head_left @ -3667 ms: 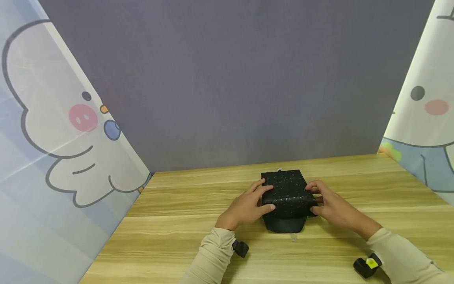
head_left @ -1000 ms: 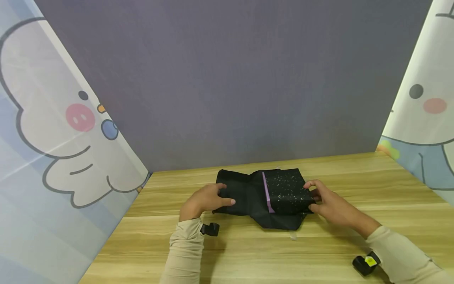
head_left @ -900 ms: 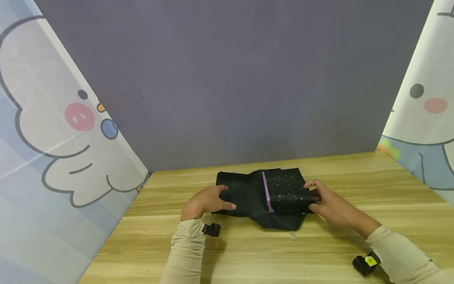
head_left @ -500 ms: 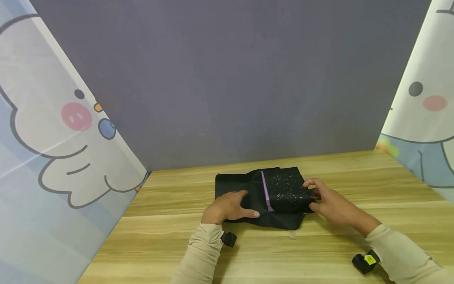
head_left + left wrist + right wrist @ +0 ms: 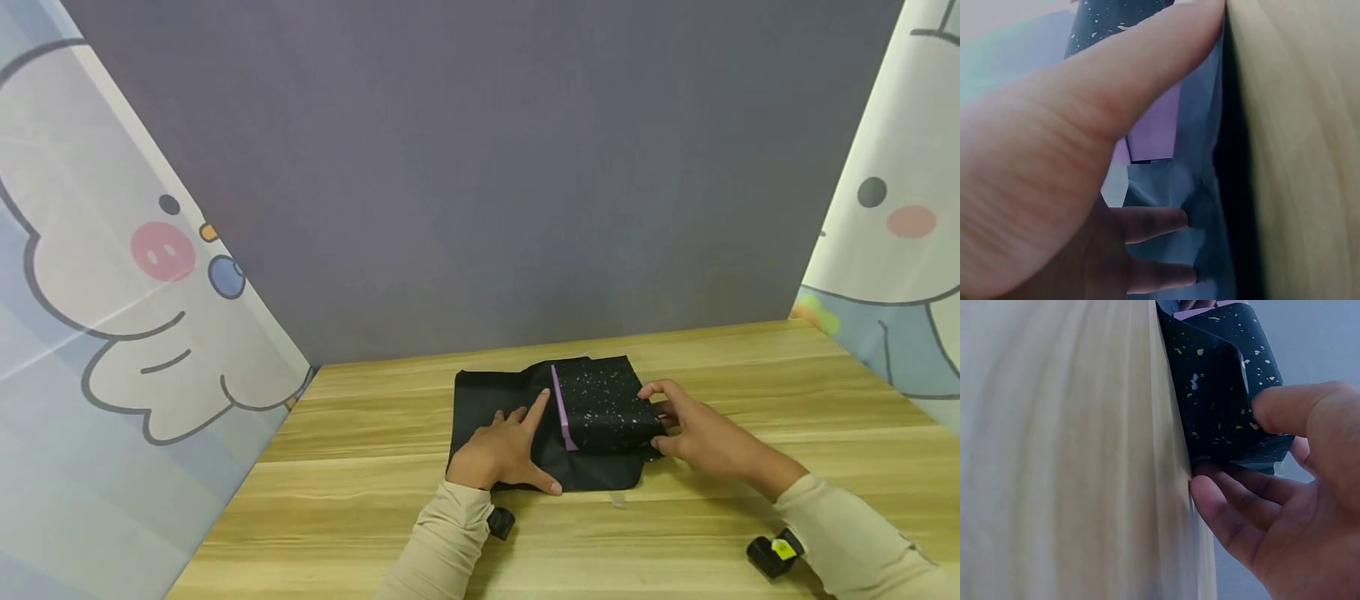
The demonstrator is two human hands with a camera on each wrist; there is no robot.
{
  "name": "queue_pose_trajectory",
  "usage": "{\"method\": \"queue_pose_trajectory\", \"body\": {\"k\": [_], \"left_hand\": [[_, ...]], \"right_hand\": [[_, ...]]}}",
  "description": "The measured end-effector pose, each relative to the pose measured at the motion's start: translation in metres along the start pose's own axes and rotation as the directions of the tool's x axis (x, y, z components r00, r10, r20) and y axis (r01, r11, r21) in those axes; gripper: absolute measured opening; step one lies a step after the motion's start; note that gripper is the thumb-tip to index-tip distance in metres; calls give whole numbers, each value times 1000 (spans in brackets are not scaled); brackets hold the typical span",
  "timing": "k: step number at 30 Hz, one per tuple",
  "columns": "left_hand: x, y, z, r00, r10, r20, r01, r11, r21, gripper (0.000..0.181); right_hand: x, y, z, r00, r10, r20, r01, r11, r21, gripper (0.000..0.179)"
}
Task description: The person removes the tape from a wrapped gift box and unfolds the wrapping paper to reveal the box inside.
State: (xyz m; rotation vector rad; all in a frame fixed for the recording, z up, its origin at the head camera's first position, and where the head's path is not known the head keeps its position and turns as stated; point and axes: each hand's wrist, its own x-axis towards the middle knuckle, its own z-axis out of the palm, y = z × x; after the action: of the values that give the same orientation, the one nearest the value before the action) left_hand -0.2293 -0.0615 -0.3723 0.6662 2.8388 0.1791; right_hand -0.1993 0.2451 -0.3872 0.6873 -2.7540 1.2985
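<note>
A purple box [image 5: 561, 412], mostly hidden, lies under a folded-over flap of black speckled wrapping paper [image 5: 603, 400]. The paper's plain dark underside [image 5: 480, 393] spreads flat to the left. My left hand [image 5: 497, 452] rests on this spread part, thumb and index finger wide apart, the fingertip close to the box's purple edge. The left wrist view shows the box's purple end [image 5: 1155, 128] beyond the thumb, with two fingertips touching the paper. My right hand [image 5: 701, 433] holds the right end of the wrapped box; its thumb presses the speckled paper [image 5: 1210, 381] in the right wrist view, other fingers at the end.
A wooden table [image 5: 360, 500] carries everything. Behind it stands a grey panel [image 5: 487, 183], with cartoon-printed sheets at the left [image 5: 90, 250] and right. A small clear scrap, perhaps tape [image 5: 618, 501], lies just in front of the paper.
The paper's left part has been unfolded leftward off the box, baring its purple edge. My left hand then slid right along the sheet toward the box, fingers spreading. My right hand stays put.
</note>
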Motion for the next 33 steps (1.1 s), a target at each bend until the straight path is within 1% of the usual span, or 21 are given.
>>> {"method": "queue_pose_trajectory", "body": {"k": [4,8,13,17,20,22,25,27,28,30,33], "left_hand": [[-1,-1,0,1000,8,5,-8,1000,-28,128],[1,-1,0,999,32,-31,-34,997,-71,124],[4,1,3,994,81,-69,-87,993,-83,122],[6,2,7,992,94,-84,-103,988,-111,121],[5,4,9,991,102,-89,-113,986,-122,121],[3,5,9,991,103,-89,-114,985,-128,121],[-1,6,8,991,102,-84,-114,983,-145,120],[-1,6,8,991,101,-83,-113,982,-151,120],[-1,6,8,991,100,-83,-112,981,-155,120],[-1,6,8,992,98,-80,-109,982,-156,120],[0,7,8,993,89,-74,-100,982,-162,119]], "right_hand": [[-1,2,0,1000,-18,6,18,1000,-13,58],[-2,3,-2,1000,-21,16,21,999,-29,60],[-2,2,-2,1000,-20,19,22,998,-53,62],[-1,-3,-1,1000,10,13,-9,996,-83,66],[0,-8,2,999,41,23,-39,996,-78,71],[1,-10,5,999,32,10,-31,994,-100,73],[1,-13,10,999,-20,-47,11,983,-183,73],[1,-16,13,995,-42,-87,20,971,-238,75],[0,-18,14,994,-43,-98,16,966,-259,76],[0,-23,16,994,-32,-107,2,962,-272,76],[-1,-27,19,994,-22,-111,-12,953,-301,71]]}}
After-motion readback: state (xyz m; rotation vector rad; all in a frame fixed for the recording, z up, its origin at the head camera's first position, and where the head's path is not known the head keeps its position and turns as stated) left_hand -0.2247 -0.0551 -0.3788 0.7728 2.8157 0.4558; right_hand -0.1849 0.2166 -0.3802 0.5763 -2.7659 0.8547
